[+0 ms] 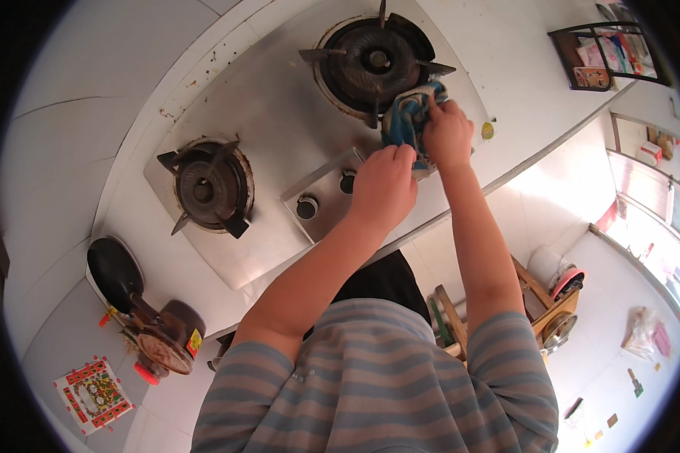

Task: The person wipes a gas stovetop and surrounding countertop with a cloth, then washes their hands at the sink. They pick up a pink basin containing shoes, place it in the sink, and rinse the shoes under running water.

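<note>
A blue and beige patterned cloth (406,118) lies bunched at the right front of the steel gas hob (277,107), close to the large burner (377,59). My right hand (449,133) grips its right side, with the index finger reaching over the folds. My left hand (386,180) holds the cloth's lower left edge, just beside the control knobs (307,207). The small burner (203,189) stands further left. Both burners have dark pan supports and brownish, stained rims. Part of the cloth is hidden under my fingers.
A black wok or pan (115,274) and a brown lidded jar (171,340) stand at the counter's left end. Dark specks dot the counter ledge (204,73) behind the hob. A small yellow-green piece (488,131) lies right of the cloth, and a black rack (606,56) sits further right.
</note>
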`<state>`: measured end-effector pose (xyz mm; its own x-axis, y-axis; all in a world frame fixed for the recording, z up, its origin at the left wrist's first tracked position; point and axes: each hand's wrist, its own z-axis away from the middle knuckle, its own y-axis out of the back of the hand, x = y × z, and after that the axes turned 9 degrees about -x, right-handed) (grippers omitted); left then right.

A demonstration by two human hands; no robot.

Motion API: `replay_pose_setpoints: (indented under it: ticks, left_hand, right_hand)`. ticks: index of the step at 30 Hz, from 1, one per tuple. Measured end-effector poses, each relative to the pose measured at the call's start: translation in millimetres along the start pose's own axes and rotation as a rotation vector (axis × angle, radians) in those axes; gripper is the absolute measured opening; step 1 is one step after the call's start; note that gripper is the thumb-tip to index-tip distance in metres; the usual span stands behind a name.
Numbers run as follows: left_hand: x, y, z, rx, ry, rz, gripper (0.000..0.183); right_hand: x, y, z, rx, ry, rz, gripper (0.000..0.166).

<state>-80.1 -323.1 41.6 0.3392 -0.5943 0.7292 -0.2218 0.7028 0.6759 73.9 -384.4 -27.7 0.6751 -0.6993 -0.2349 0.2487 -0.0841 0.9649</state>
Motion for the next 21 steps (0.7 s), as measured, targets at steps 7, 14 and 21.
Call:
replay_pose_setpoints:
  ticks: [7,14,21]
  left_hand:
    - [-2,0,12,-0.023,0.012,-0.009,0.027]
    - [1,-3,-6,0.02,-0.013,-0.025,0.027]
    - [-3,1,8,0.031,0.022,-0.042,0.027]
  right_hand:
    - [-22,-1,39,0.009,0.029,0.027,0.047]
    - [0,4,-12,0.038,-0.109,0.079,0.045]
    - [-19,-1,34,-0.065,0.034,0.004,0.046]
